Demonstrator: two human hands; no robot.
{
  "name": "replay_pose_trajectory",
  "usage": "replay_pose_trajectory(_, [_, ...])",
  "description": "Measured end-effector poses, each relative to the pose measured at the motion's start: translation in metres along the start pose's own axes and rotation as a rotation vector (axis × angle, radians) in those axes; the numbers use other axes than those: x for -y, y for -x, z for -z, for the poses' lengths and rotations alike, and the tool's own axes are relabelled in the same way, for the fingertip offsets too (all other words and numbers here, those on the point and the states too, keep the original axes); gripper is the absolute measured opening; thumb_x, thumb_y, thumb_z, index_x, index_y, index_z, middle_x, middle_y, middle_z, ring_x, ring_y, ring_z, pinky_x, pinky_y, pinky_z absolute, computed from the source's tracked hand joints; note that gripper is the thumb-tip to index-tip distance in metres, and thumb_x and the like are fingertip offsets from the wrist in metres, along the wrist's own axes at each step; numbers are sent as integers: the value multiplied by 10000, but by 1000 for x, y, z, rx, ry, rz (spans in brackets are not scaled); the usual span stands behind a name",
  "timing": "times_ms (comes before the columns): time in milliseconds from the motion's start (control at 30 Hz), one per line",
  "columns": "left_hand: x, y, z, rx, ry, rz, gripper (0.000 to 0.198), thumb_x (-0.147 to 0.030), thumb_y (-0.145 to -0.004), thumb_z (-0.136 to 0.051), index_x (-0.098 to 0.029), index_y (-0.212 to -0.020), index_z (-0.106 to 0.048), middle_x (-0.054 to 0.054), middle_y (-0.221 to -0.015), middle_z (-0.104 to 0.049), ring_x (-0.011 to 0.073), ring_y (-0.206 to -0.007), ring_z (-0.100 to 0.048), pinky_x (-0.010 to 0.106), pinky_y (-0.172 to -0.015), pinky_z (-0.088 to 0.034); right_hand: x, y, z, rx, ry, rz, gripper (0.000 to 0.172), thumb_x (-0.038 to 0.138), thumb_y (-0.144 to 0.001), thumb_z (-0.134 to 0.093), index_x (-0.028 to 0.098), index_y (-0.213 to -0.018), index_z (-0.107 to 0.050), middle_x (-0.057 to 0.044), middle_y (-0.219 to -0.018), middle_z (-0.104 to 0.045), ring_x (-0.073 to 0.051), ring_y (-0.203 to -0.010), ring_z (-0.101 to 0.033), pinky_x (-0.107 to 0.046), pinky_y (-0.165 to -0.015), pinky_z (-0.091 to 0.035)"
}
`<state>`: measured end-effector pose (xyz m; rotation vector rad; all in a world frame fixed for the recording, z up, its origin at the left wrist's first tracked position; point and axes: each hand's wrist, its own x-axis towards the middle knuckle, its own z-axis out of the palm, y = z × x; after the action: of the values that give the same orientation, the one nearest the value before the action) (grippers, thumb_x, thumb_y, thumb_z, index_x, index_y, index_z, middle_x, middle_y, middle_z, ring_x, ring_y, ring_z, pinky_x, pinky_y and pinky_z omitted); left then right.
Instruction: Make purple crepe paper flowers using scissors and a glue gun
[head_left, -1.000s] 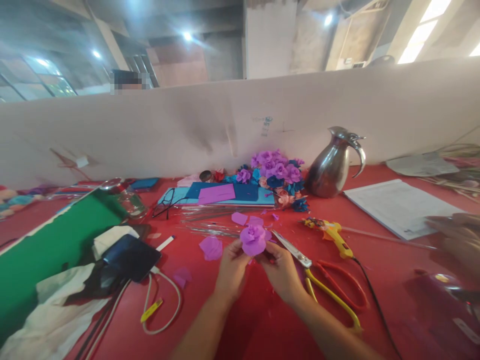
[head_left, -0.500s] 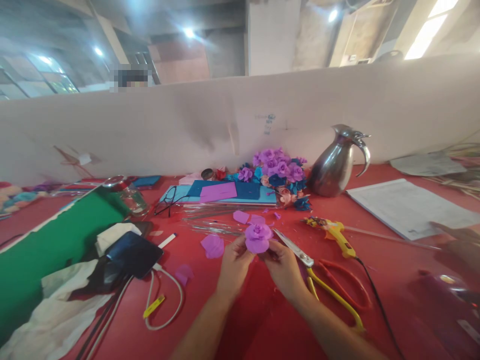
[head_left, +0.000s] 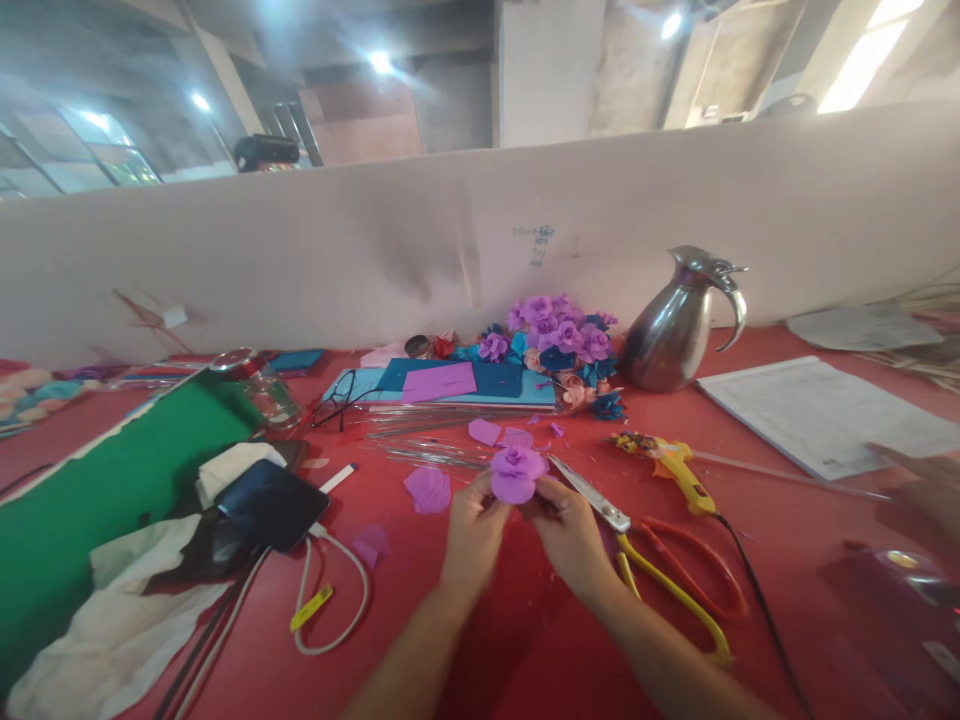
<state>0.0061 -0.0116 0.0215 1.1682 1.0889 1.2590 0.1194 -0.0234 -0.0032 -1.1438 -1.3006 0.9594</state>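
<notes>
A purple paper flower (head_left: pixel 516 474) is held between my two hands above the red table. My left hand (head_left: pixel 477 520) pinches its left edge, and my right hand (head_left: pixel 562 515) grips the right side; the fingertips are partly hidden under the petals. Cut purple petals (head_left: pixel 427 491) lie left of my left hand, with more purple pieces (head_left: pixel 485 432) just beyond the flower. Close to my right hand rest scissors (head_left: pixel 637 560) with one yellow and one red handle. Farther right is a yellow glue gun (head_left: pixel 686 475).
Finished flowers (head_left: pixel 559 335) are heaped at the back beside a steel jug (head_left: pixel 671 325). Coloured paper sheets (head_left: pixel 487 378) and glasses (head_left: pixel 341 400) lie left of them. A phone-like black device (head_left: pixel 270 505) with a white cable sits left. Another person's hand (head_left: pixel 919 480) touches a paper pad (head_left: pixel 825 410).
The flower stays between my hands in nearly the same pose. The whole view has shifted very slightly; nothing was taken up or let go.
</notes>
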Motion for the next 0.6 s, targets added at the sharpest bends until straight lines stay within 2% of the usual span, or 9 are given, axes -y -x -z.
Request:
replay_pose_trajectory(333, [-1, 0, 0, 3, 3, 8, 136, -304, -658, -736, -178, -697, -770, 25, -713, -734, 207, -724, -619, 331, -801, -479, -3, -1, 0, 9, 9, 2, 252, 363, -819, -587, 172, -715, -713, -16, -671, -614, -167, -667, -523, -263, -666, -439])
replay_pose_trajectory(600, [7, -1, 2, 32, -4, 1, 149, -296, -716, -699, -179, -765, -776, 16, -749, -731, 183, -728, -604, 279, -743, -471, -4, -2, -2, -5, -11, 0, 218, 323, -807, -578, 181, -769, -738, -24, -720, -673, -176, -690, -567, -274, -692, -454])
